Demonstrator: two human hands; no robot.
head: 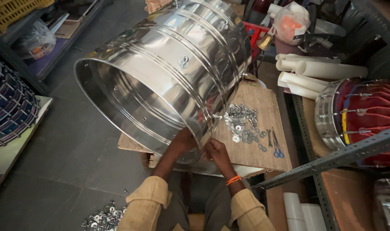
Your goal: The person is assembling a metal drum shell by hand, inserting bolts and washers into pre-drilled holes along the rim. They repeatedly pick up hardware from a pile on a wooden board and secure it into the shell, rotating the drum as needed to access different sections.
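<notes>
big shiny steel drum shell (169, 72) lies tilted on its side, near rim resting on a wooden board (263, 128) at centre, open mouth facing near-left. left hand (183, 143) is inside the shell at its near rim, fingers hidden by the metal, so can't tell if open or closed. right hand (216, 149) is outside the rim, just right of the left hand, fingers pinched on the rim edge; what's between them is too small to tell. orange band (233, 180) on right wrist. pile of small metal washers & bolts (242, 124) on the board right of the shell, blue-handled scissors (277, 145) beside it. more hardware (103, 218) on floor near-left. white rolls (314, 70) far right, red drum (361, 115) at right.
</notes>
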